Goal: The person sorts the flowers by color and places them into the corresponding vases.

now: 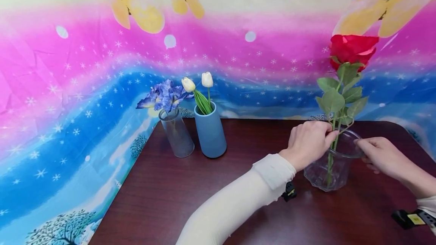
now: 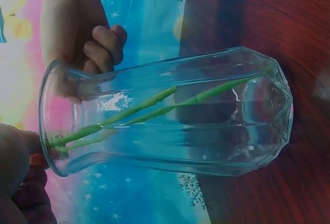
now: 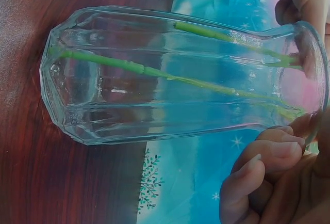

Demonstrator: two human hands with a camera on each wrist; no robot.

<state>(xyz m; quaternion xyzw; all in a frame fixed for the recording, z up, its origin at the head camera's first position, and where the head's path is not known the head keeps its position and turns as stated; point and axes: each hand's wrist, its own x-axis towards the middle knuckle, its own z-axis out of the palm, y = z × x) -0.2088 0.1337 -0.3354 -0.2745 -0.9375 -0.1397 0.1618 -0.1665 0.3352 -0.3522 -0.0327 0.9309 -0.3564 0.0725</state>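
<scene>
A red rose (image 1: 354, 51) with green leaves stands upright in a clear glass vase (image 1: 328, 173) on the right of the table. My left hand (image 1: 310, 141) pinches the green stem (image 1: 334, 139) just at the vase's mouth. On the opposite side, my right hand (image 1: 385, 158) grips the vase's rim between thumb and fingers. Through the glass in the left wrist view, two green stem pieces (image 2: 206, 94) show. One reaches the vase's base, while the other ends partway down, as the right wrist view also shows of the shorter stem (image 3: 206, 31).
Left of centre stand a grey glass vase (image 1: 177, 139) with blue-purple flowers (image 1: 167, 95) and a blue vase (image 1: 210, 133) with white tulips (image 1: 206, 79). A patterned cloth (image 1: 238, 56) hangs behind the dark wooden table (image 1: 170, 196).
</scene>
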